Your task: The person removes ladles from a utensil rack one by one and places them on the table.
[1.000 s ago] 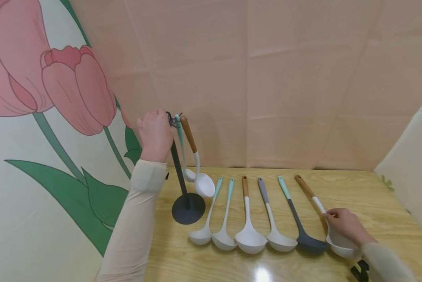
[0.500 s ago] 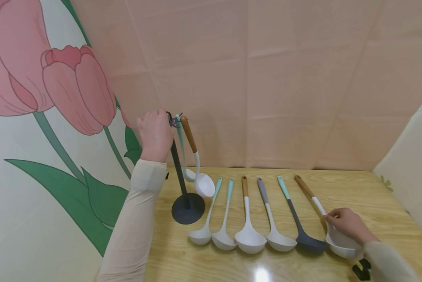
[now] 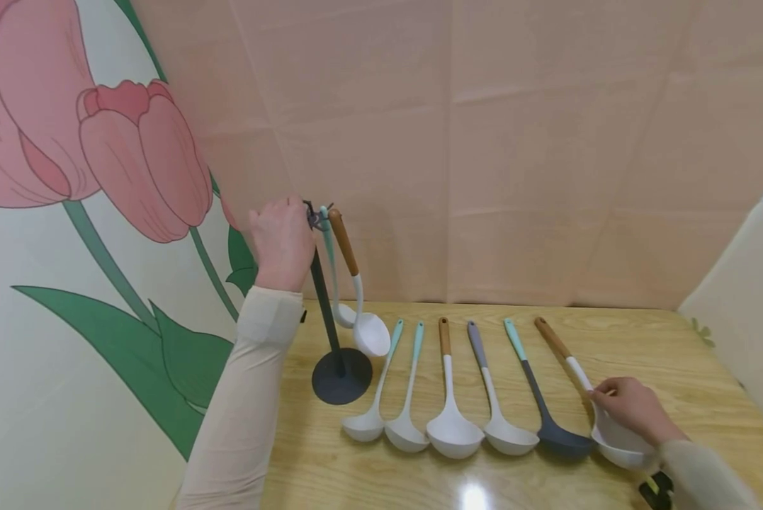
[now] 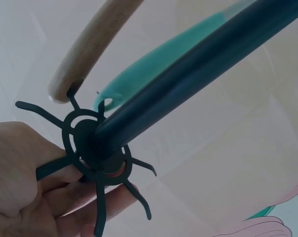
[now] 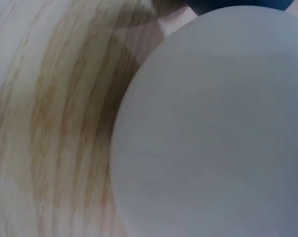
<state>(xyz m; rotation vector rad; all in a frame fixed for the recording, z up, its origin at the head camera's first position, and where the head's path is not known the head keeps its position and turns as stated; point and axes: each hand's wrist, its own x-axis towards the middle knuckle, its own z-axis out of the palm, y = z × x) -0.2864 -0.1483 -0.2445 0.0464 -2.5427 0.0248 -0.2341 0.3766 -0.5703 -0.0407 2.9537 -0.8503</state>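
Observation:
My left hand (image 3: 282, 244) holds the top of a black utensil stand (image 3: 327, 312). In the left wrist view its fingers curl in among the arms of the hook ring (image 4: 67, 131). A brown-handled white ladle (image 3: 373, 335) and a ladle with a teal handle (image 3: 328, 244) hang from that ring. On the far right, a white ladle with a brown grip (image 3: 552, 336) lies on the table, its neck pinched by my right hand (image 3: 636, 411). The bowl of this ladle (image 5: 208, 128) fills most of the right wrist view, where the hand is out of sight.
Several ladles lie in a row between the stand and my right hand: two pale teal-handled ones (image 3: 404, 433), a brown-handled one (image 3: 454, 435), a grey-handled one (image 3: 511, 437) and a dark one (image 3: 562, 440). The wooden table (image 3: 368, 482) ends at a cloth-covered wall (image 3: 515, 177).

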